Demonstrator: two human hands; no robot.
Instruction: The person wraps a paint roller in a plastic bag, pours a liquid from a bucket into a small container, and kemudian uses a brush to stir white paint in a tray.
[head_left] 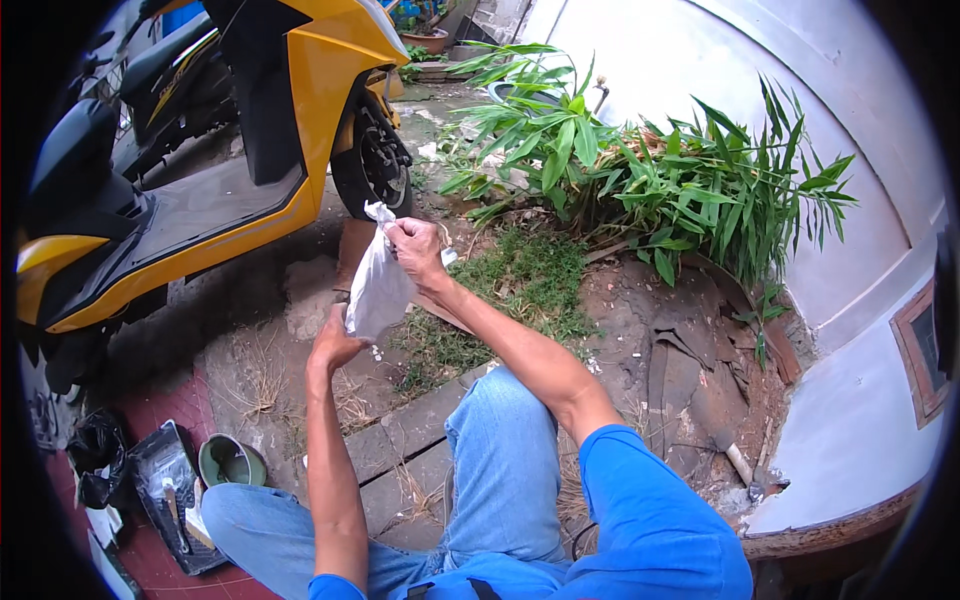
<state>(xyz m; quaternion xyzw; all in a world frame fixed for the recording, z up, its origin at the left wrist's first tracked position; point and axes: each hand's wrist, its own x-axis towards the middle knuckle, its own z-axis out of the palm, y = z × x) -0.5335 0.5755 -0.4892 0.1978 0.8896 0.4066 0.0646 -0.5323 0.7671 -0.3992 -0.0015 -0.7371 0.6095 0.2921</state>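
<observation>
A limp white bag [379, 298] hangs in front of me, beside the front wheel of a yellow scooter. My right hand [418, 252] is closed on its gathered upper end, and a twisted tip sticks up past the fingers. Lower down, my left hand [336, 343] grips the bag's bottom left edge, its fingers partly hidden behind it. Whatever the bag contains does not show. Small white bits lie on the ground just below it.
The yellow scooter [190, 255] stands at the left. Leafy green plants [690, 190] grow along the white wall [660, 60]. At lower left are a green bucket [232, 462], a black paint tray [165, 490] with tools in it, and a black plastic bag [98, 455].
</observation>
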